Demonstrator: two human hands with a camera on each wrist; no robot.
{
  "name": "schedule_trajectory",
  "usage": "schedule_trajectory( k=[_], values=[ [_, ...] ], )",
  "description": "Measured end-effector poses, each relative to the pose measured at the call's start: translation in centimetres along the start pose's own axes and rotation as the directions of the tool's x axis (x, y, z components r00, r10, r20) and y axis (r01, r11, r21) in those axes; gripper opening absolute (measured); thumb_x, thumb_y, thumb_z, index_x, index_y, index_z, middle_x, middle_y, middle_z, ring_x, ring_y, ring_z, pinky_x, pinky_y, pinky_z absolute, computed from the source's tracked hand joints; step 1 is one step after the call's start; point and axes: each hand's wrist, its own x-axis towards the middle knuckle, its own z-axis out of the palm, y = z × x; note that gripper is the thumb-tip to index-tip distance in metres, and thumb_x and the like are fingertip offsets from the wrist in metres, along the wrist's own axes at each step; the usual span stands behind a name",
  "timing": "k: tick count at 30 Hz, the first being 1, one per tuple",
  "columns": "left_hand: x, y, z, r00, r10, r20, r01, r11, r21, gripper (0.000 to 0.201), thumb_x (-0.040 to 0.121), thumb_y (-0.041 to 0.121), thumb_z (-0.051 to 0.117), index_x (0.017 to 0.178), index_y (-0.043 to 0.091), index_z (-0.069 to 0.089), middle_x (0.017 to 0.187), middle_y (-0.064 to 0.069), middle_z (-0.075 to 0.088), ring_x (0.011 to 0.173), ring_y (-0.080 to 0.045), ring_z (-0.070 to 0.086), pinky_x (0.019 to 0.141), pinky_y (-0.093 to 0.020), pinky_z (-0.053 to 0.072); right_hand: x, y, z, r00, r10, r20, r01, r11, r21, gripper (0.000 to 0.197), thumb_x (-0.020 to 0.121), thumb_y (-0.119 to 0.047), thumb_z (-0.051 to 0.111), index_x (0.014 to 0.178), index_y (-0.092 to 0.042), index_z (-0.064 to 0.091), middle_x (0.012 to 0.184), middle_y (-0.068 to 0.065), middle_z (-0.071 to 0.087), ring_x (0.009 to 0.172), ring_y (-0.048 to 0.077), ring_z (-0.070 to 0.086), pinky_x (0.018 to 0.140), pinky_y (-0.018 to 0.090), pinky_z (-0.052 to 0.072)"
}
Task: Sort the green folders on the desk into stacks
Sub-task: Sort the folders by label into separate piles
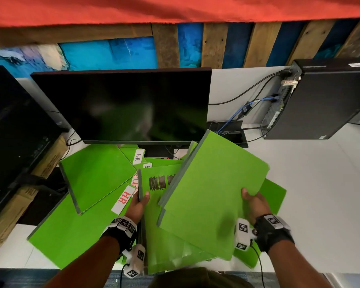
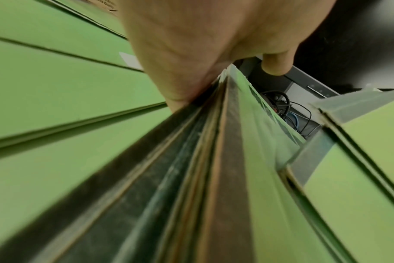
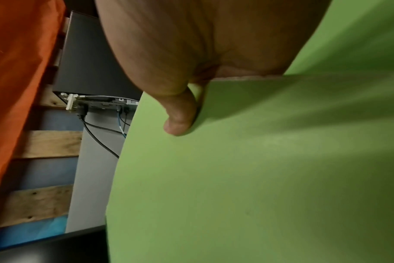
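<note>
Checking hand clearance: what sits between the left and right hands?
In the head view, the left hand grips a scribbled folder by its spine; a plain folder, gripped by the right hand, overlaps it. Only green folders between.

Black wrist straps (image 1: 275, 232) carry white marker-printed camera blocks (image 1: 242, 233) with thin black cables (image 1: 258, 260).

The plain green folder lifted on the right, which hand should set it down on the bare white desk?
Right. The right hand already holds the plain green folder, and bare white desk lies on that side; the left hand holds another folder's spine.
</note>
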Motion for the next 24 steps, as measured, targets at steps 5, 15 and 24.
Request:
schedule_trajectory(
  k=[5,15,24],
  values=[
    [0.6,-0.1,0.1,1.000,-0.011,-0.014,0.010,0.999,-0.034,0.055,0.092,0.048,0.049,0.134,0.013,0.046,0.130,-0.016,0.056,0.118,-0.032,0.053,0.104,-0.045,0.038,-0.3,1.0,0.2,0.995,-0.087,0.053,0.096,0.973,-0.209,0.015,0.083,-0.027,0.067,0.096,-0.020,0.063,0.112,0.008,0.067,0.107,0.030,0.063,0.098,0.046,0.046],
    [-0.5,0.9,1.7,0.996,0.074,-0.052,-0.078,0.995,-0.069,0.029,0.085,0.015,0.067,0.111,0.011,0.053,0.101,-0.002,0.063,0.100,-0.023,0.059,0.087,-0.032,0.044,-1.2,-0.9,4.2,0.983,-0.115,0.145,0.159,0.926,-0.341,0.036,0.088,-0.011,0.061,0.123,-0.004,0.055,0.115,0.015,0.066,0.095,0.026,0.061,0.083,0.032,0.046],
    [-1.4,-1.6,2.9,0.995,0.079,0.056,-0.075,0.995,-0.070,0.075,0.064,0.002,0.084,0.127,0.002,0.043,0.116,-0.012,0.063,0.105,-0.029,0.062,0.074,-0.026,0.052,-2.1,-0.7,8.1,0.957,-0.106,0.269,0.255,0.750,-0.611,0.065,0.086,-0.036,0.060,0.145,-0.023,0.037,0.135,0.010,0.051,0.128,0.031,0.048,0.107,0.037,0.039]
  ],
)
